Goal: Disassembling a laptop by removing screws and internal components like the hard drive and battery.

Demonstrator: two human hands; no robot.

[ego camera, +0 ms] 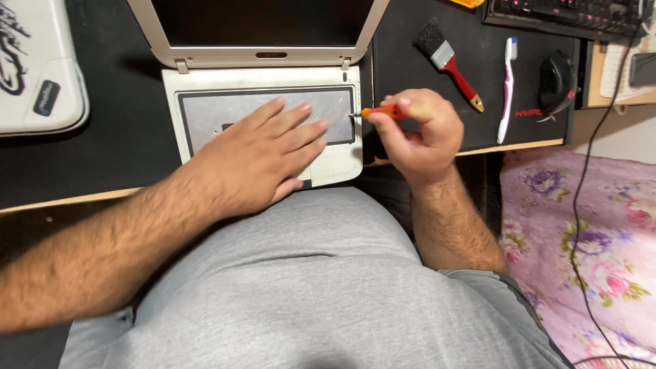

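The orange-handled screwdriver [383, 112] sits clenched in the right hand [418, 133], its tip touching the right edge of the white laptop [335, 160], whose keyboard bay shows bare grey metal. The left hand [263, 154] lies flat and released on that grey panel, fingers spread, grasping nothing. The laptop's lid stands open just beyond both hands. Beyond the right hand on the black table [403, 61] lie one red-handled paintbrush [448, 61], one pink-and-white toothbrush [507, 89] and one black mouse [557, 82], with one dark keyboard [567, 15] farther off. Far to the left of the left hand rests one white case [34, 65]. No container shows any contents
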